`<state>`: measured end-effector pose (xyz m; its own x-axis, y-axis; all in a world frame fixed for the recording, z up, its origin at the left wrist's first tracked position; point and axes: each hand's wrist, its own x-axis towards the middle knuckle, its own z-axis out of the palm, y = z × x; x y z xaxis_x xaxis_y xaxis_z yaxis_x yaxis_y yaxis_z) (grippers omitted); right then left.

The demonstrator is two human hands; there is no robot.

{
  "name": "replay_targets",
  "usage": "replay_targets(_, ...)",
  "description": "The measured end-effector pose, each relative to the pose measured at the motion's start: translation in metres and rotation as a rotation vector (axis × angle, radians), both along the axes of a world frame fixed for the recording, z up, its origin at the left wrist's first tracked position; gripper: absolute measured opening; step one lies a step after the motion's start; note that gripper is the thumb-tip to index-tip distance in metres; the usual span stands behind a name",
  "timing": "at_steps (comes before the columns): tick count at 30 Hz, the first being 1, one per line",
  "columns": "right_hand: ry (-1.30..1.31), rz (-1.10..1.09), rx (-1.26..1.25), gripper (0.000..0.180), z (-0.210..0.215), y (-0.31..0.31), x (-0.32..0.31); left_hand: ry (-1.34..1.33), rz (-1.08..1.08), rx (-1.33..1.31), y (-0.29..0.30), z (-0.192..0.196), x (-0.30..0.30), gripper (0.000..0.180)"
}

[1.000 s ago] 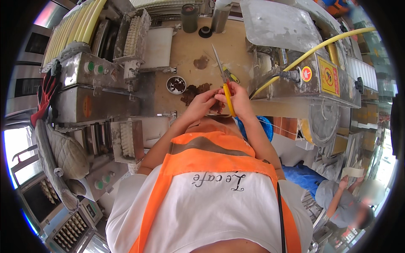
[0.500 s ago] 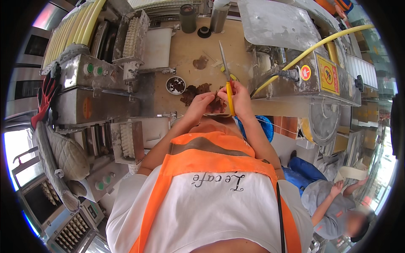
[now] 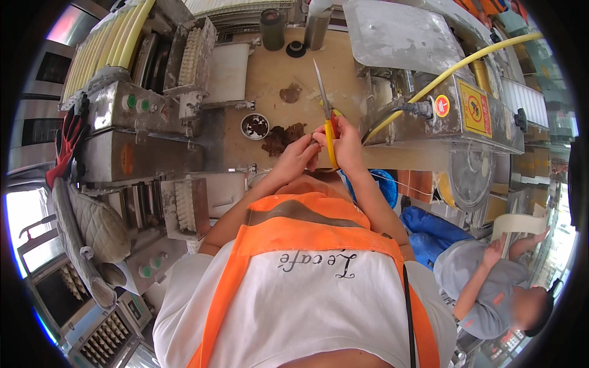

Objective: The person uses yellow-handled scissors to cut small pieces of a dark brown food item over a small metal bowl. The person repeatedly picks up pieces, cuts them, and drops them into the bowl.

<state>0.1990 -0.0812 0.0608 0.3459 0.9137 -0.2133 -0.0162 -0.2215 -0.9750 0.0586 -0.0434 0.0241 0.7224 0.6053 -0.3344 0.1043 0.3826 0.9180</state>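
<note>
My right hand grips the yellow handles of a pair of scissors, whose long metal blades point away from me over a beige worktop. My left hand is right beside it, fingers pinched on a small dark piece that I cannot make out. A heap of dark brown bits lies on the worktop just beyond my left hand, next to a small round bowl holding more of them. Another brown patch lies farther off.
Steel machines with rollers stand to the left, and a steel machine body with a yellow hose to the right. Two cylinders stand at the worktop's far end. Quilted oven mitts hang at left. A person sits at lower right.
My hands and the scissors have stayed nearly in place, the blades tilting a little. The person at lower right has moved further into view and raised a hand.
</note>
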Motion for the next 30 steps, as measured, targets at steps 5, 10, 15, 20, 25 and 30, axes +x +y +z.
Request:
replay_targets(5, 0.017, 0.037, 0.045, 0.035, -0.01, -0.004, 0.008, -0.161, 0.114, -0.318, 0.0, 0.009, -0.005, 0.012)
replay_targets(10, 0.227, 0.135, 0.008, 0.026, 0.003, -0.006, 0.003, -0.173, 0.048, -0.354, 0.007, 0.01, -0.015, 0.011)
replay_targets(15, 0.155, 0.158, -0.047, 0.024, -0.007, 0.001, -0.004, 0.193, -0.16, 0.067, 0.012, 0.029, -0.015, 0.014)
replay_targets(20, 0.199, 0.148, -0.039, 0.027, -0.017, 0.006, -0.007, 0.024, -0.098, -0.047, 0.008, 0.012, -0.019, 0.016)
replay_targets(25, 0.225, 0.186, -0.026, 0.022, -0.018, 0.015, -0.013, -0.136, 0.024, -0.346, 0.009, 0.004, -0.032, 0.019)
replay_targets(30, 0.258, 0.244, -0.028, 0.022, -0.025, 0.023, -0.021, -0.143, 0.149, -0.323, 0.003, 0.003, -0.038, 0.021)
